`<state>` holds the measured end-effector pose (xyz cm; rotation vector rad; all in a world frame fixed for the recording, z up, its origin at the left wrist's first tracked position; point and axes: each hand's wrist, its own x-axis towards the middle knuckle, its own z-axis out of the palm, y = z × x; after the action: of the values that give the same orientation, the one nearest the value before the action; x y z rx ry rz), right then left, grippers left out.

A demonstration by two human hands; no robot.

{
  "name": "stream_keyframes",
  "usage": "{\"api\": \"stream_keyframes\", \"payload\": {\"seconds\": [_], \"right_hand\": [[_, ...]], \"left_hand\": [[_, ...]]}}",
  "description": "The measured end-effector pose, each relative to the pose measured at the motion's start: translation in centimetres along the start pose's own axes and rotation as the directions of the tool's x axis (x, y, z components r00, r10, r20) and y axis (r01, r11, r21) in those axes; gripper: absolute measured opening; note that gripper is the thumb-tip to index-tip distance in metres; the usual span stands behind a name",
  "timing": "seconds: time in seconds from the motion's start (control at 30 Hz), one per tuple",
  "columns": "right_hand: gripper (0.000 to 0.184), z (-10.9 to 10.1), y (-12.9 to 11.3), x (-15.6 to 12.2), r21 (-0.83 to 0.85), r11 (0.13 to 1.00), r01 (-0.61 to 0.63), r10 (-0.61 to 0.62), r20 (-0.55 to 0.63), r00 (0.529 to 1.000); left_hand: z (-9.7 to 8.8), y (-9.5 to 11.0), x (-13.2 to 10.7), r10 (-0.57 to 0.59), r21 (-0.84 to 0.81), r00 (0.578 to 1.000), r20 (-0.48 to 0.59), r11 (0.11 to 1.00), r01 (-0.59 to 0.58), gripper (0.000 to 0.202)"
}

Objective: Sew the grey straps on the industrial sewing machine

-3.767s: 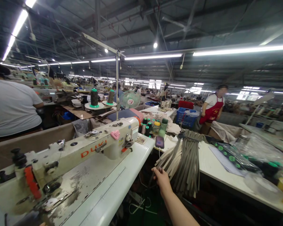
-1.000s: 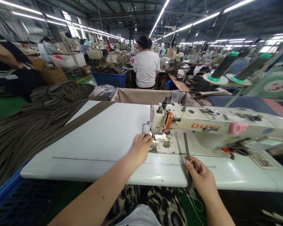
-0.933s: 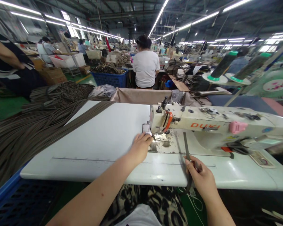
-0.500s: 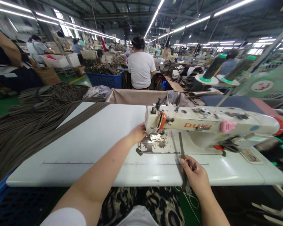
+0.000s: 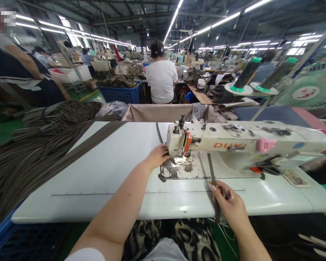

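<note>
The person sat at a white sewing table point(image 5: 105, 170), both bare arms out over it. The right hand point(image 5: 229, 203) pinched a narrow dark strap point(image 5: 209, 168) between thumb and fingers – the strap lay across the worn bed of the cream sewing machine point(image 5: 233, 139), ran under that hand and hung over the table's front edge. The left hand point(image 5: 157, 156) was pushed up against the presser foot, fingers curled out of sight, so I couldn't tell whether they gripped anything. A heap of similar straps point(image 5: 29, 156) trailed off the table's left end, and beyond sat a worker in a white shirt point(image 5: 161, 81).
</note>
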<state>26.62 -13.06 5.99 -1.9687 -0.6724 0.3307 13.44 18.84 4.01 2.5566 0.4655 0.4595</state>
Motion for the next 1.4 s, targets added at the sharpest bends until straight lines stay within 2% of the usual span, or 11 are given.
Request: {"api": "stream_keyframes", "payload": {"seconds": [0.13, 0.27, 0.37, 0.5, 0.67, 0.83, 1.0, 1.27, 1.4], "right_hand": [[0.044, -0.1, 0.3, 0.2, 0.023, 1.0, 0.011, -0.011, 0.006, 1.0], [0.044, -0.2, 1.3, 0.7, 0.007, 1.0, 0.015, -0.016, 0.046, 0.999], [0.048, -0.3, 2.4, 1.2, -0.005, 1.0, 0.007, -0.007, 0.084, 0.996], [0.052, -0.2, 3.0, 1.6, -0.014, 1.0, 0.009, -0.008, 0.078, 0.997], [0.05, -0.4, 1.9, 1.2, -0.01, 1.0, -0.007, 0.007, 0.081, 0.997], [0.044, -0.7, 0.6, 0.9, -0.013, 1.0, -0.009, 0.011, 0.103, 0.995], [0.042, -0.7, 0.6, 0.8, -0.018, 1.0, 0.001, 0.001, 0.106, 0.994], [0.042, -0.5, 0.9, 0.9, 0.022, 1.0, 0.011, -0.014, 0.102, 0.995], [0.04, -0.6, 0.5, 0.9, 0.037, 0.999, 0.01, -0.014, 0.113, 0.994]], "left_hand": [[-0.7, 0.2, -0.3, 0.002, 0.012, 1.0, -0.009, 1.0, -0.002, 0.018], [-1.0, 1.0, -1.2, -0.065, 0.038, 0.997, -0.037, 0.997, 0.067, 0.006], [-1.0, 1.6, -1.8, -0.129, 0.039, 0.99, -0.049, 0.991, 0.131, 0.007], [-1.1, 2.1, -1.9, -0.16, 0.024, 0.986, -0.038, 0.987, 0.161, 0.009], [-1.5, 2.4, -2.1, -0.177, -0.014, 0.984, -0.016, 0.984, 0.177, 0.013], [-0.9, 3.4, -3.6, -0.239, -0.046, 0.971, 0.001, 0.97, 0.239, 0.01], [-0.1, 4.8, -5.0, -0.289, -0.072, 0.957, -0.015, 0.955, 0.287, 0.016], [0.0, 5.5, -5.1, -0.336, -0.103, 0.942, -0.021, 0.937, 0.333, 0.022], [1.2, 7.1, -5.6, -0.417, -0.117, 0.909, -0.022, 0.904, 0.411, 0.021]]}}
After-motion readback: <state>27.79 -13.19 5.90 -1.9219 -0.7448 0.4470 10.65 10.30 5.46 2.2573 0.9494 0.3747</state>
